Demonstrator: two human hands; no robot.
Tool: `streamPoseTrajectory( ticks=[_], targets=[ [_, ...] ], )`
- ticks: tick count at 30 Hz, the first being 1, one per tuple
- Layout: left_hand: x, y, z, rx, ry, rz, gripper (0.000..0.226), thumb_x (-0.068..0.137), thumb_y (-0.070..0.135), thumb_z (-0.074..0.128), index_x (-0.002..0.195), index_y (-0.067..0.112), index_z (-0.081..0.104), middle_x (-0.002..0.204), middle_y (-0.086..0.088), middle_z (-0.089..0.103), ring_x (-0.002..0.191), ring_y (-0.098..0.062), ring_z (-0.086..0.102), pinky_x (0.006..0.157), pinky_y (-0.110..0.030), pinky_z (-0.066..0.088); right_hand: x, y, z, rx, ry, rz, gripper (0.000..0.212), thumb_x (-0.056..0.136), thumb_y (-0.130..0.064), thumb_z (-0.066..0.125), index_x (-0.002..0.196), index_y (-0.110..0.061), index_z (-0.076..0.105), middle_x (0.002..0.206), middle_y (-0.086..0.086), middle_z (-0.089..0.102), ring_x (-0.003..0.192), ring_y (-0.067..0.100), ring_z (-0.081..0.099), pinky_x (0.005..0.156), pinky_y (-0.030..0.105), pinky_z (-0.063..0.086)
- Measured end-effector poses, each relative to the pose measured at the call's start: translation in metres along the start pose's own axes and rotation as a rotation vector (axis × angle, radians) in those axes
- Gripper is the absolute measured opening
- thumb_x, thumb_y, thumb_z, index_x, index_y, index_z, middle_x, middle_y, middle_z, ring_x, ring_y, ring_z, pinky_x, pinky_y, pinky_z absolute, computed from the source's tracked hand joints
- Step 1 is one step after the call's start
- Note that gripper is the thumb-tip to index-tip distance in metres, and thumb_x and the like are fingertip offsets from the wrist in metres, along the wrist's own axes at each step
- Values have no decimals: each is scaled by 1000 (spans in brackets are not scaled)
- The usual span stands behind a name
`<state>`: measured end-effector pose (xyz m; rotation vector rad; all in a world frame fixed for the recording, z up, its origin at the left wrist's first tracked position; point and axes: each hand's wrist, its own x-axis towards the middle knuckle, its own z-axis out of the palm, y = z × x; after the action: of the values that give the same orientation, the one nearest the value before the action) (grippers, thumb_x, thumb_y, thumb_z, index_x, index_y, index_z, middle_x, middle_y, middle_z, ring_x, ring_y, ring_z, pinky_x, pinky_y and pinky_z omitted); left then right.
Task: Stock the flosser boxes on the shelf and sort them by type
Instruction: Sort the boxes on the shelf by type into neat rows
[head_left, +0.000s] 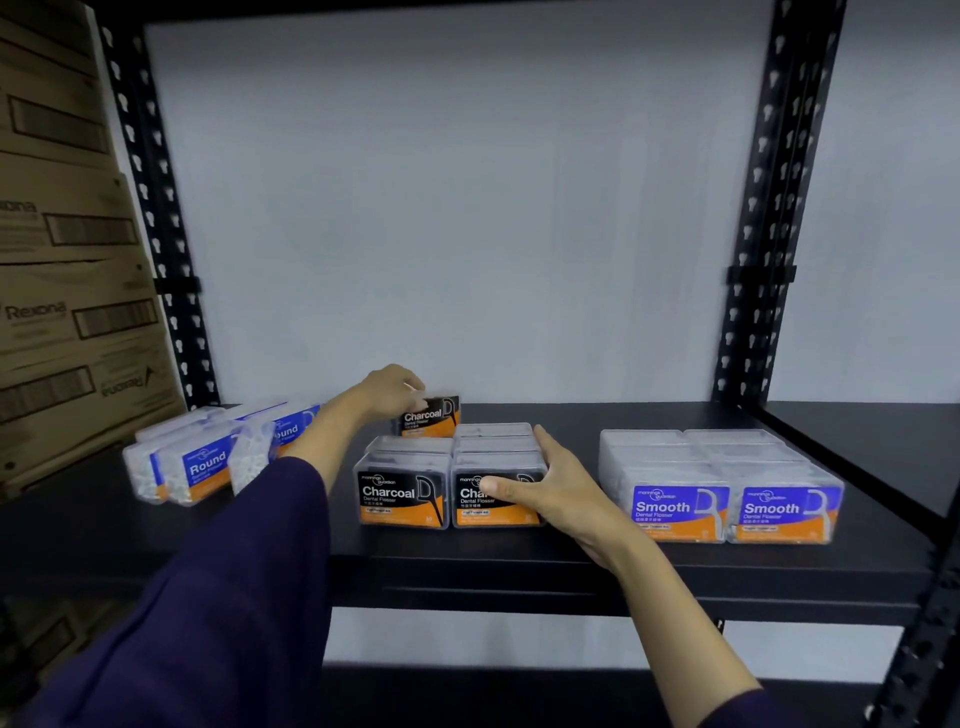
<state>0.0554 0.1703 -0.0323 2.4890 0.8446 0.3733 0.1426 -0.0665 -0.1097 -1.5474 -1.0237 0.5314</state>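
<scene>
The left hand (390, 391) covers the top left corner of the rear Charcoal flosser box (430, 417), and the fingertips behind it cannot be made out. The right thumb crosses the label of the front right Charcoal box (496, 493), so only "Cha" reads. The Round boxes (205, 462) at the shelf's left are blurred, partly masked by the left forearm; their count is unclear. Cartons (67, 312) at far left are cut by the frame edge.

Left hand: fingers curled over the rear Charcoal box, gripping its top at the back of the black shelf (571, 561). Right hand (558, 488): fingers straight along the right side of the Charcoal stack, thumb pressed flat on its front, spread rather than clenched. Smooth boxes (727, 499) stand apart to the right, labels forward.
</scene>
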Motion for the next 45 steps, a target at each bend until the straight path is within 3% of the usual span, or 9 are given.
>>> streamPoseTrajectory(
  ticks=[6, 11, 18, 22, 28, 30, 37, 41, 45],
  targets=[
    [-42, -12, -17, -228, -150, 98, 33, 101, 9, 44, 132, 14, 53, 133, -1, 51, 123, -15, 46, 97, -25, 38, -2, -3, 1, 2, -7, -15, 64, 68, -34, 84, 123, -30, 51, 112, -12, 67, 104, 2, 63, 94, 23, 50],
    [-62, -17, -1, -462, -309, 80, 32, 102, 12, 39, 129, 6, 55, 130, -9, 59, 115, -19, 57, 95, -25, 47, -4, -2, 2, -2, 13, -25, 71, 66, -36, 86, 128, -27, 51, 115, -10, 68, 107, 5, 63, 100, 31, 48],
    [-76, -12, 17, -382, -115, 108, 34, 103, 27, 39, 132, 18, 55, 126, 4, 57, 116, -14, 53, 96, -23, 41, -4, -4, 4, -34, 6, 13, 117, 49, -57, 88, 146, -22, 32, 130, -8, 58, 117, 8, 57, 107, 33, 43],
    [-80, -13, 16, -454, -133, 83, 36, 103, 27, 39, 136, 17, 51, 139, -2, 52, 123, -16, 50, 98, -23, 40, -6, -4, 4, -23, 16, 26, 111, 60, -43, 88, 149, -21, 25, 133, -7, 55, 119, 8, 54, 108, 30, 40],
    [-108, -22, 23, -897, -124, 75, 82, 78, 69, 55, 145, 26, 35, 144, 6, 42, 123, -10, 49, 108, -34, 29, -10, -11, 5, -10, 18, 15, 92, 74, -26, 81, 147, -21, 25, 109, -20, 53, 103, 0, 53, 94, 19, 39],
    [-116, -35, 28, -878, -152, 121, 103, 54, 78, 70, 141, 34, 38, 141, 8, 46, 126, -9, 46, 115, -37, 26, -11, -12, 6, -27, 26, 32, 102, 73, -29, 81, 151, -19, 16, 125, -15, 50, 113, 5, 49, 101, 22, 38],
    [-123, -40, 33, -526, -123, 98, 117, 65, 40, 80, 153, 29, 4, 139, 15, 38, 122, -3, 39, 105, -20, 28, -13, -13, 7, -87, 14, 60, 116, 70, -38, 81, 154, -20, 4, 152, -3, 32, 133, 11, 35, 110, 24, 26],
    [-129, -38, 35, -506, -77, 159, 61, 80, 16, 74, 121, 43, 38, 105, 44, 57, 96, 24, 52, 80, 5, 33, -14, -14, 8, -122, 13, 68, 115, 72, -43, 79, 154, -22, 1, 153, -3, 32, 135, 13, 35, 111, 25, 27],
    [-133, -40, 33, -532, -81, 187, 54, 78, 20, 76, 112, 47, 44, 99, 43, 61, 98, 23, 54, 79, 2, 39, -14, -15, 10, -171, 9, 63, 114, 74, -46, 77, 154, -23, 0, 153, -3, 32, 136, 13, 34, 104, 20, 26]
  ],
)
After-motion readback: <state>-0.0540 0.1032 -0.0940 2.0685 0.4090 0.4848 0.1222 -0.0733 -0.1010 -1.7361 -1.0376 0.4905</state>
